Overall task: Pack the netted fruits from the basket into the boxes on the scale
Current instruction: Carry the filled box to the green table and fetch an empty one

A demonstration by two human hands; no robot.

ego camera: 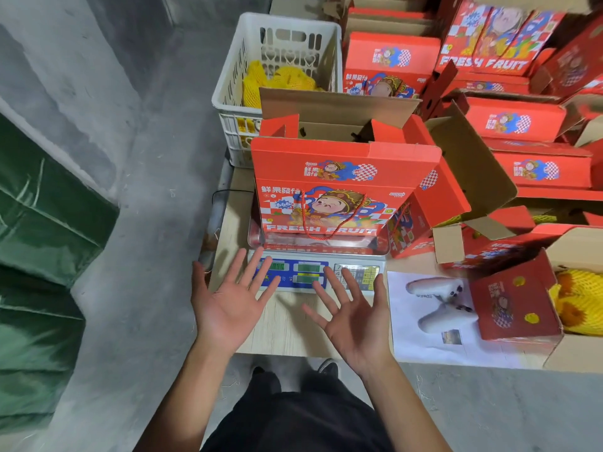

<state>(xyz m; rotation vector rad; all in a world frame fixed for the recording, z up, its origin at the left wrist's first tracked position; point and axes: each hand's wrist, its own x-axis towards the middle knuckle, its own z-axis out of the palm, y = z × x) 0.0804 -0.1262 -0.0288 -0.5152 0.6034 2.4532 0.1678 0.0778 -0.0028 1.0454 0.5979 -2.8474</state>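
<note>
Both hands were empty, palms up and fingers spread wide: left hand (228,305) and right hand (354,316) side by side over the table edge (287,331). Just beyond the fingertips sat the scale (318,272) with a red box (336,187) on its pan, flaps open. Further back, left of the box, was the white basket (235,76) with yellow netted fruits (280,78), count hard to tell.

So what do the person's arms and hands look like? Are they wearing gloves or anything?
No gloves. Both hands, the left hand and the right hand, are bare, with no rings or watch to be seen. The forearms are bare too, with no sleeves in view as far as the picture shows. Below them you can see dark clothing and dark shoes.
</note>
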